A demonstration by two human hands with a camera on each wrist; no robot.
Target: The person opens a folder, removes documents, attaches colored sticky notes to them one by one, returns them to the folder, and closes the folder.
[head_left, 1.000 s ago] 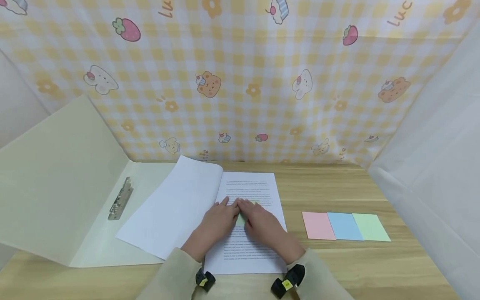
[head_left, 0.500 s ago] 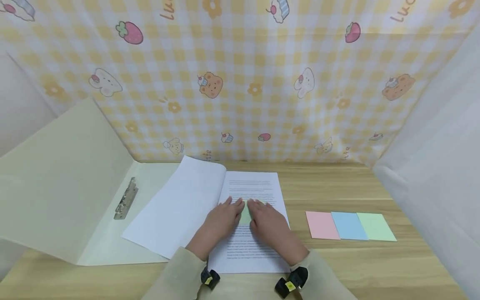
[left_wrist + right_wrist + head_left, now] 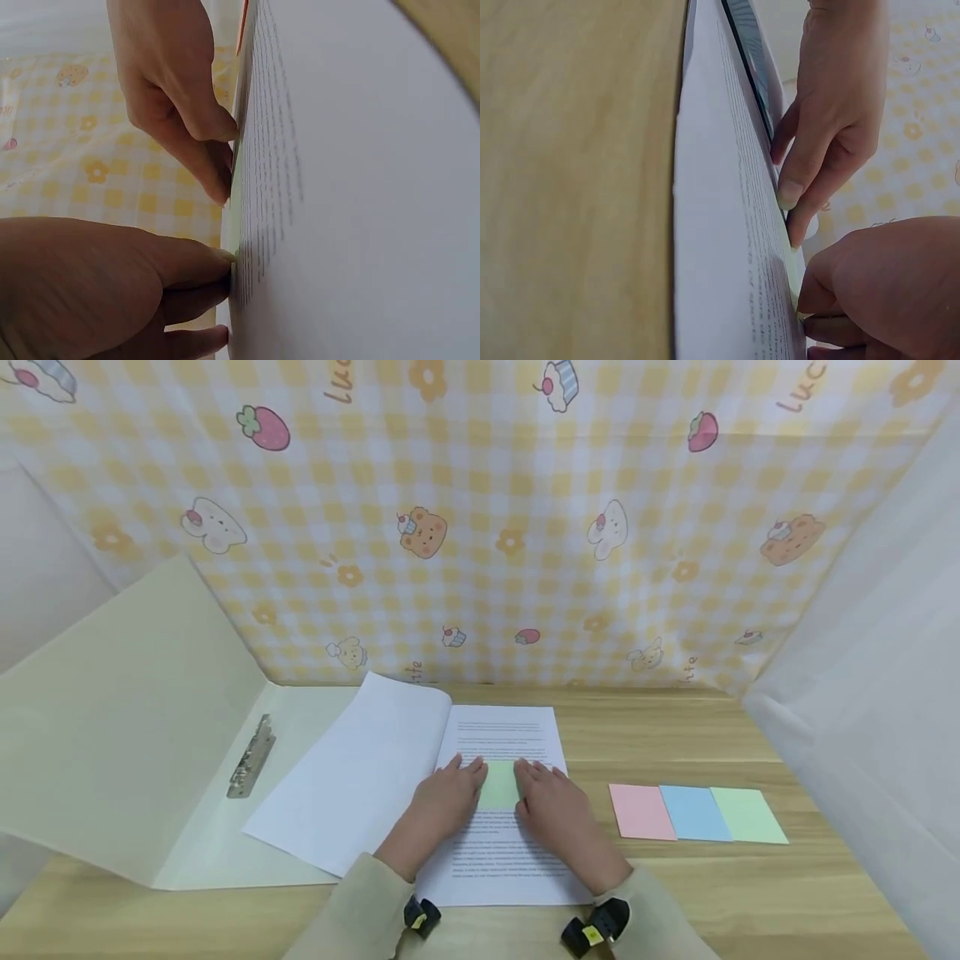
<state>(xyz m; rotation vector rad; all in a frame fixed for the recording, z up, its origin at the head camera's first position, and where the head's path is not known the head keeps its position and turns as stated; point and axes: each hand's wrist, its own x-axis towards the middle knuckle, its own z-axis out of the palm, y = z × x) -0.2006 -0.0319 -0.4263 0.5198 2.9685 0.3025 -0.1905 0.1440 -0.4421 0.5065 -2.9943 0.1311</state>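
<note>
A pale green sticky note (image 3: 498,786) lies flat on the upper middle of a printed page (image 3: 510,860). My left hand (image 3: 444,802) presses its fingertips at the note's left edge, and my right hand (image 3: 553,806) does the same at the right edge. The fingers of both reach forward, touching the paper. In the left wrist view, thumb and fingertips of the left hand (image 3: 112,289) rest against the page close to the green strip. From the other side, the right wrist view has the right hand (image 3: 889,289) with its fingertips down at the note.
A turned-over blank sheet (image 3: 348,777) leans left across an open folder (image 3: 288,702) with a metal clip (image 3: 252,758). The folder's cover (image 3: 120,727) stands raised at the left. Pink (image 3: 642,812), blue (image 3: 695,813) and green sticky notes (image 3: 748,815) lie at the right on the wooden table (image 3: 675,893).
My right hand has slid right, away from the left hand, uncovering the green sticky note between them. The left hand stays at the note's left edge.
</note>
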